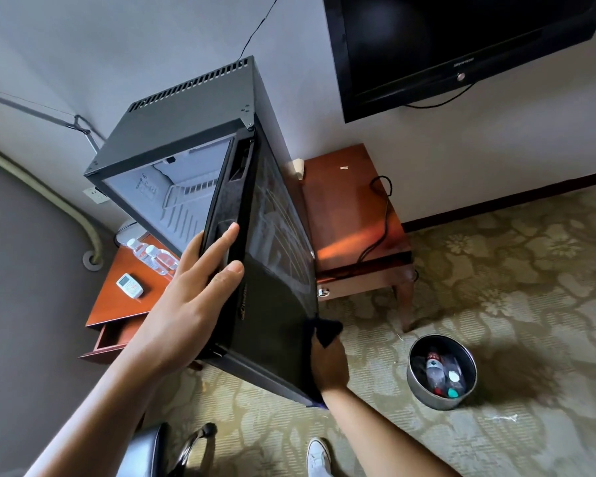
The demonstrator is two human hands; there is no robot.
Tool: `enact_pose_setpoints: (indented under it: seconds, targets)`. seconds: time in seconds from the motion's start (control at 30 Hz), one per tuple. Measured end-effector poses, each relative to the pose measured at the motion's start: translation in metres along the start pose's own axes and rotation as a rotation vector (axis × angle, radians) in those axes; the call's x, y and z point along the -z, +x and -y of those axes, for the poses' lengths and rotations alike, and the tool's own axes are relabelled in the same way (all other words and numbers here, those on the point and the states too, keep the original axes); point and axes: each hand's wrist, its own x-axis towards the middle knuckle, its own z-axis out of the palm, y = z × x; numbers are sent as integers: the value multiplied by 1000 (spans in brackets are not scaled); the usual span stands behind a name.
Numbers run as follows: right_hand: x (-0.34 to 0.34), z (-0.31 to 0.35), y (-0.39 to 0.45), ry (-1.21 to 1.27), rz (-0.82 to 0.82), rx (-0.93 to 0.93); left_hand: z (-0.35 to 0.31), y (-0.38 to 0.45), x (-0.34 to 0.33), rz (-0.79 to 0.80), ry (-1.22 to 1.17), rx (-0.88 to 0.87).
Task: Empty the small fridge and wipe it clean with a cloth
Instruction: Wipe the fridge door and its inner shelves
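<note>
The left hand [190, 297] is gripping the free edge of the fridge door [272, 270], fingers [221, 242] slightly spread and wrapping over the edge, while the right hand [329, 364] is pressing a dark cloth [326, 330] against the door's lower outer face (its fingers are hidden behind it, so I cannot tell how they lie). Behind the door, the small fridge [186, 122] is standing open, and left of the door two water bottles [154, 258] are lying on a wooden side table [117, 304].

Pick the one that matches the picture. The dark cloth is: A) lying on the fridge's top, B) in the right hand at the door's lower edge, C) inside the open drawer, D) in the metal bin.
B: the right hand grips the dark cloth against the lower edge of the fridge door.
</note>
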Motion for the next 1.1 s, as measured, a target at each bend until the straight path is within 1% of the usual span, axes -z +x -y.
enact_pose_setpoints:
  seconds: [0.1, 0.17, 0.27, 0.37, 0.43, 0.57, 0.63, 0.7, 0.8, 0.93, 1.0, 1.1]
  targets:
    - [-8, -54, 23, -108, 41, -140, 10, 3, 0, -12, 60, 55]
    - [-9, -62, 27, -78, 51, -146, 11, 3, 0, -6, 58, 72]
    - [-10, -45, 23, -24, 68, -118, 13, 3, 2, -24, 47, 79]
    - [-4, 5, 10, 118, -1, -64, 11, 2, 1, -27, 28, 79]
    - [4, 61, -8, 213, -53, 19, 10, 2, 1, -23, 8, 85]
    - [11, 181, -50, 334, -139, 352, 12, 2, 4, -26, -23, 80]
    - [15, 215, -71, 390, -146, 526, 11, 2, 3, -30, -39, 79]
    - [19, 221, -73, 423, -134, 571, 9, 3, 0, -33, -36, 78]
    - [15, 197, -45, 412, -130, 448, 7, 3, -2, -27, -9, 74]
    - [5, 140, 8, 178, -102, 177, 8, 3, 2, -13, 18, 90]
    - [2, 94, 31, 92, -78, 48, 8, 5, 3, -11, 33, 93]
    - [1, 16, 40, 32, 34, -138, 8, 4, 1, -10, 40, 83]
